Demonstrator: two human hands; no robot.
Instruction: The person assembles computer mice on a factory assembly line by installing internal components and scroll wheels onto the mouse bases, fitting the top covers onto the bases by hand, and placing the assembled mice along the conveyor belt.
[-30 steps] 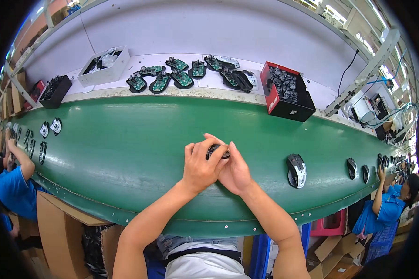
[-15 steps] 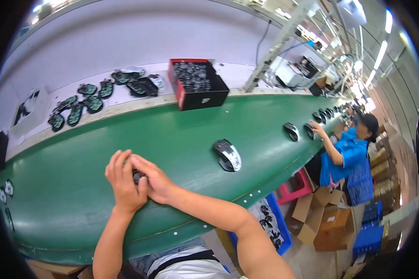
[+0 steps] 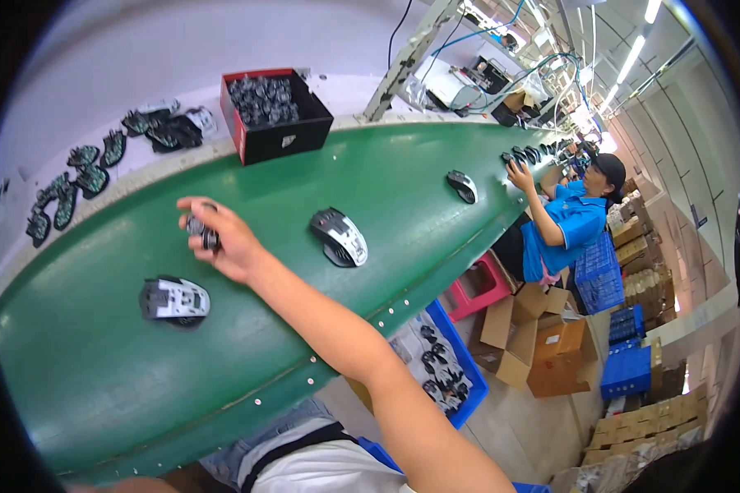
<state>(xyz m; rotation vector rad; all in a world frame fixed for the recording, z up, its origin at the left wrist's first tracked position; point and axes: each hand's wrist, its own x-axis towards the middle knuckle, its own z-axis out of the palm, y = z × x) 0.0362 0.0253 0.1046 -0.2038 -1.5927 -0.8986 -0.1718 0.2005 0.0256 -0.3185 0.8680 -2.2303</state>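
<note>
My right hand (image 3: 228,240) is raised over the green belt (image 3: 247,329), fingers curled round a small black-and-grey part (image 3: 204,230). Its exact kind is partly hidden by the fingers. Below and left of that hand, a white-and-black computer mouse without its full cover (image 3: 175,301) lies on the belt. Another black-and-white mouse (image 3: 339,237) lies to the right of the hand. My left hand is out of sight; only a bit of skin shows at the lower edge.
On the ledge behind stand a black-and-red box (image 3: 284,140) of small dark parts and several mouse shells with green boards (image 3: 90,179). Farther right is a mouse (image 3: 462,186); a co-worker in blue (image 3: 580,214) handles another. A blue crate (image 3: 469,374) of parts sits below the belt.
My hands were together around a small dark part; now the right alone holds one, and the left has left the view. A mouse shows nearby on the belt. The view has turned right.
</note>
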